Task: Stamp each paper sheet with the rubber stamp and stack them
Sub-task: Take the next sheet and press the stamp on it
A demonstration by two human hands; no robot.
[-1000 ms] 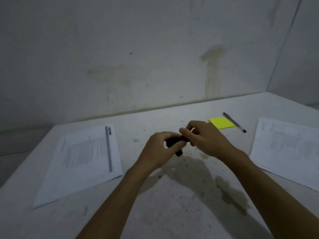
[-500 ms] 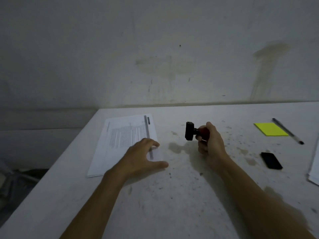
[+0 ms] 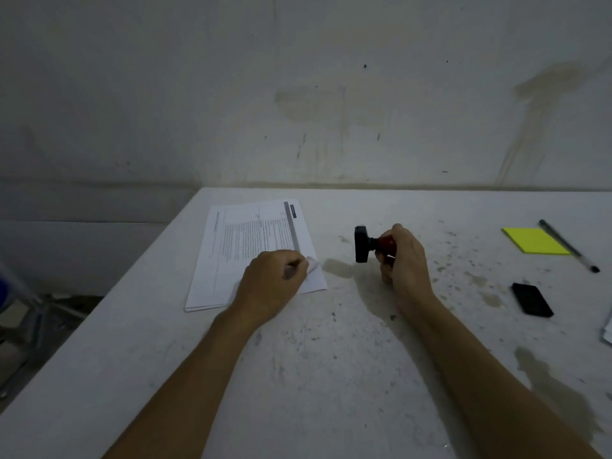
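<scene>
A stack of printed paper sheets (image 3: 251, 246) lies on the left part of the white table (image 3: 331, 376). My left hand (image 3: 271, 283) pinches the near right corner of the top sheet, and that corner curls up. My right hand (image 3: 402, 260) grips the red handle of a rubber stamp (image 3: 362, 244), held on its side above the table with its black base facing left. The stamp is to the right of the stack and apart from it.
A black stamp cap or pad (image 3: 532, 299) lies on the table at right. Further back are a yellow sticky-note pad (image 3: 535, 240) and a pen (image 3: 567, 245). The edge of another paper pile (image 3: 608, 326) shows at the far right. The table's left edge drops to the floor.
My left hand went from resting flat on the stack's corner to pinching and lifting the top sheet's corner. The right hand keeps the stamp in nearly the same spot.
</scene>
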